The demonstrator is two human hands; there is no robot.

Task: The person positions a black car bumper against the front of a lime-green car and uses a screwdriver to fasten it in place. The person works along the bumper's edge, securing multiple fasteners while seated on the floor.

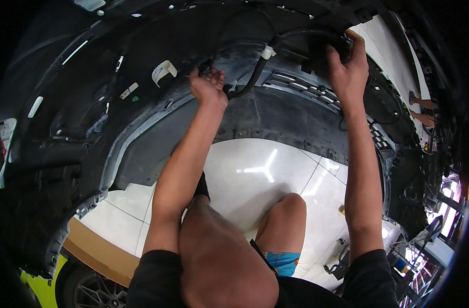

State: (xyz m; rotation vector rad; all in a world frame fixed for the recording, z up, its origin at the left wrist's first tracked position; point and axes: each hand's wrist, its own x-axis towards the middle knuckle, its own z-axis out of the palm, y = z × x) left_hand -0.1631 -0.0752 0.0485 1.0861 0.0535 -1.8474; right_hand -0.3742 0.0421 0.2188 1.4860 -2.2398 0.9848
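In front of me is the inner side of a large black car bumper cover (157, 118). Across its middle runs a black corrugated wiring harness (255, 77), with a white tape or tag (268, 52) around it. My left hand (210, 88) is beside the harness's lower bend, palm up and fingers curled against a small dark part that I cannot make out. Farther right, my right hand (350, 69) reaches to the harness's right end. Its thumb and fingers close around a dark part there, mostly hidden in shadow.
A slatted grille (306, 88) is set into the bumper. Beneath lies a white tiled floor (244, 169). A cardboard piece (98, 246) and a car wheel (98, 290) are at lower left. Another person's limbs (424, 110) show at far right.
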